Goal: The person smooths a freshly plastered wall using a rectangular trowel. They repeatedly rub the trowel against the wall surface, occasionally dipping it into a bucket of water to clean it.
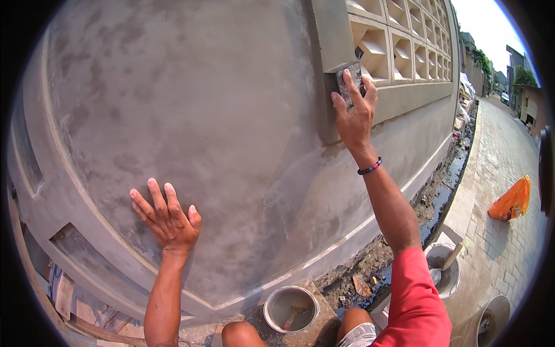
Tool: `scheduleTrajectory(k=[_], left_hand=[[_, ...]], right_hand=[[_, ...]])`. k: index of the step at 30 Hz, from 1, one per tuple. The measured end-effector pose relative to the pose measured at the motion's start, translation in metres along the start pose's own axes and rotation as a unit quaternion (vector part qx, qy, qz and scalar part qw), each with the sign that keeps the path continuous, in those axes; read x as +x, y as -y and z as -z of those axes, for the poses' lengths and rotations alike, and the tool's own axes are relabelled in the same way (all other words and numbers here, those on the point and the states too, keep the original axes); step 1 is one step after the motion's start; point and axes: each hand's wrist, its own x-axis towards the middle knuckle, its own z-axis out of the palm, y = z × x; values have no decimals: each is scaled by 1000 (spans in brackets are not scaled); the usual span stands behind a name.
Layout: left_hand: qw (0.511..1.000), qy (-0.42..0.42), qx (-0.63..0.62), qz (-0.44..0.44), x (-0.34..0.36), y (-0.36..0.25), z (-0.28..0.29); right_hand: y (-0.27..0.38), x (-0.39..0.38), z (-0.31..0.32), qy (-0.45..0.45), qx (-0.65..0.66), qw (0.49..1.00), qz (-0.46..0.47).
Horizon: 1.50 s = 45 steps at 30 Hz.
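My right hand (358, 121) grips a grey, rectangular block (342, 85) and presses it to the raised cement band (329, 34) beside the openwork blocks (370, 49). Whether the block is foam or something hard, I cannot tell. Its underside is hidden against the band. Lower down on the left, my left hand (167, 222) lies with fingers spread on the smooth grey cement wall (219, 115), holding nothing. Darker, damp-looking patches mark that wall. Below, between my knees, a round bucket (267, 312) holds greyish liquid and a brush (296, 315).
A muddy drainage ditch (442, 199) runs along the wall's foot. To my right stand a pale bucket (457, 283) with a handled tool (452, 255) and another bucket (502, 312). An orange bag (511, 199) rests on the paved lane (491, 144). Recessed panels (92, 254) lie at left.
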Motion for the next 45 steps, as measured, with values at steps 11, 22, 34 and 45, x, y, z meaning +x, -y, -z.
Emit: scheduleTrajectory(k=[11, 22, 34, 45], left_hand=[[1000, -13, -12, -3, 1, -3, 1], [1000, -12, -14, 3, 2, -4, 0], [1000, -15, -25, 11, 1, -5, 2], [999, -29, -15, 19, 1, 4, 1]], right_hand=[[-18, 130, -21, -17, -23, 1000, 12], [-15, -38, 32, 80, -12, 996, 26], [-2, 280, -44, 5, -115, 991, 71], [6, 137, -26, 7, -19, 999, 33]])
